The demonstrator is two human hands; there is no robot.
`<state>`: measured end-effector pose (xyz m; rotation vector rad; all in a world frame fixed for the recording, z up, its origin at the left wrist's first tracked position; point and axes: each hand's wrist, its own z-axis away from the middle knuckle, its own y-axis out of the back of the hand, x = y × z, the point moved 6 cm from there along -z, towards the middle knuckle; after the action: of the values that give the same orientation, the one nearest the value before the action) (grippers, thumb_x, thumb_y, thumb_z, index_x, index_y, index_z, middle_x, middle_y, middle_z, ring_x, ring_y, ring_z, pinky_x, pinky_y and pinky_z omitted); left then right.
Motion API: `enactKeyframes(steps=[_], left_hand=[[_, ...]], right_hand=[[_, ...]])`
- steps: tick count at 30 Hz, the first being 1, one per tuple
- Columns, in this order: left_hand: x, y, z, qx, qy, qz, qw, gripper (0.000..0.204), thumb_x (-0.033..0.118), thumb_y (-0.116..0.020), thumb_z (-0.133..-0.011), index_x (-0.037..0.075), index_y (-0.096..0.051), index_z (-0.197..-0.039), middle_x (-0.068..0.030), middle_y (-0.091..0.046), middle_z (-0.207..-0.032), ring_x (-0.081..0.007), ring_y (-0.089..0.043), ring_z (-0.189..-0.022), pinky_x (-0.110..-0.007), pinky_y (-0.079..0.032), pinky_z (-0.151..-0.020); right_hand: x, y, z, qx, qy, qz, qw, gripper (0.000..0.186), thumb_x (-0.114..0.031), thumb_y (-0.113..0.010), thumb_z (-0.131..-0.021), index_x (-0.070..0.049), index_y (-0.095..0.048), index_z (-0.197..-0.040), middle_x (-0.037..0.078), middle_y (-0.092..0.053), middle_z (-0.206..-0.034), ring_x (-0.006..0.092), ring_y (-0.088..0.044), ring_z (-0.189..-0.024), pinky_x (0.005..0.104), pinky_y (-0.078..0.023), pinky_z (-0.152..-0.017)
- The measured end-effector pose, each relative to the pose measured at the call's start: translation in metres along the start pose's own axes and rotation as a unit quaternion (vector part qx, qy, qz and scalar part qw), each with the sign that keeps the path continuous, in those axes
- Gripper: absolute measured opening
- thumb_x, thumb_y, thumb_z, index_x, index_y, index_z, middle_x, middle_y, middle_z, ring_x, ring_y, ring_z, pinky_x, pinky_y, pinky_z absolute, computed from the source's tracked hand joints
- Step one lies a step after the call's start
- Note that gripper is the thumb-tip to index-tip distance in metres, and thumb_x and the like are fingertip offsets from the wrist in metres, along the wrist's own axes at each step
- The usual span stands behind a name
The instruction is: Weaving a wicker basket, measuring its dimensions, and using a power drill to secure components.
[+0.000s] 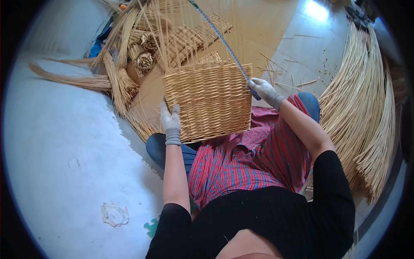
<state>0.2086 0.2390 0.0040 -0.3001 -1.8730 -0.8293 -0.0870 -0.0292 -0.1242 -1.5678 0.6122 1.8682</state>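
A woven wicker panel (209,101), golden and nearly square, is held tilted above my lap. Long thin uncut rods rise from its far edge. My left hand (171,121), in a pale grey work glove, grips the panel's left edge, thumb on the front face and fingers mostly hidden behind. At the right edge, near the upper corner, my gloved right hand (266,91) is closed on a tape measure. Its pale blade (222,39) stretches up and left past the panel to the top of the view. Part of a blue case shows under the hand.
Bundled wicker rods (123,82) and several woven pieces (185,41) lie on the floor at the far left. A large sheaf of long rods (360,108) spreads along the right. Loose offcuts (274,64) are scattered beyond my right hand. A red striped cloth (241,168) covers my lap.
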Motion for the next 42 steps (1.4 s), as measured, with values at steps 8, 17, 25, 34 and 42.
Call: enactKeyframes(steps=[8, 17, 25, 34, 42], left_hand=[[-0.022, -0.087, 0.017, -0.055, 0.025, 0.207, 0.976, 0.062, 0.000, -0.068, -0.094, -0.004, -0.044, -0.152, -0.0134, -0.061, -0.142, -0.0208, -0.056, -0.129, -0.031, -0.041, -0.112], [-0.079, -0.157, 0.010, -0.054, 0.051, 0.099, 0.992, 0.064, 0.013, -0.073, -0.095, 0.002, -0.048, -0.152, -0.0189, -0.067, -0.136, -0.0265, -0.064, -0.122, -0.033, -0.047, -0.106], [-0.025, -0.143, 0.040, 0.054, -0.024, -0.030, 0.998, 0.062, 0.011, -0.072, -0.095, -0.002, -0.047, -0.150, -0.0243, -0.063, -0.138, -0.0348, -0.063, -0.125, -0.038, -0.046, -0.111], [-0.028, -0.175, 0.178, -0.158, 0.362, 0.366, 0.843, 0.027, 0.023, -0.044, -0.113, 0.003, -0.062, -0.117, -0.0105, -0.073, -0.084, -0.0192, -0.071, -0.081, -0.033, -0.059, -0.080], [-0.041, -0.189, 0.187, -0.184, 0.342, 0.334, 0.859, 0.034, 0.030, -0.043, -0.114, 0.005, -0.064, -0.103, -0.0022, -0.059, -0.064, -0.0110, -0.054, -0.055, -0.028, -0.046, -0.056]], right_hand=[[-0.032, 0.069, 0.084, 0.143, 0.025, 0.082, 0.986, 0.029, -0.029, -0.059, -0.108, -0.008, -0.075, -0.096, 0.000, -0.068, -0.085, 0.0106, -0.061, -0.083, 0.0281, -0.051, -0.079], [-0.054, 0.055, 0.121, 0.293, 0.065, 0.151, 0.942, 0.027, -0.022, -0.058, -0.107, -0.004, -0.073, -0.093, 0.000, -0.069, -0.082, 0.0105, -0.060, -0.081, 0.0289, -0.050, -0.080], [0.012, -0.113, 0.154, 0.009, -0.113, -0.081, 0.990, 0.027, -0.027, -0.054, -0.111, -0.003, -0.066, -0.107, 0.008, -0.072, -0.098, 0.0169, -0.067, -0.087, 0.0318, -0.056, -0.082], [-0.007, -0.126, 0.155, -0.265, -0.241, 0.391, 0.848, 0.038, -0.038, -0.059, -0.105, -0.003, -0.072, -0.111, 0.011, -0.076, -0.101, 0.0207, -0.071, -0.092, 0.0353, -0.056, -0.083], [-0.144, -0.071, -0.050, 0.128, 0.068, 0.175, 0.974, 0.041, -0.028, -0.051, -0.109, -0.001, -0.061, -0.138, 0.009, -0.075, -0.107, 0.0128, -0.058, -0.063, 0.0275, -0.051, -0.056]])
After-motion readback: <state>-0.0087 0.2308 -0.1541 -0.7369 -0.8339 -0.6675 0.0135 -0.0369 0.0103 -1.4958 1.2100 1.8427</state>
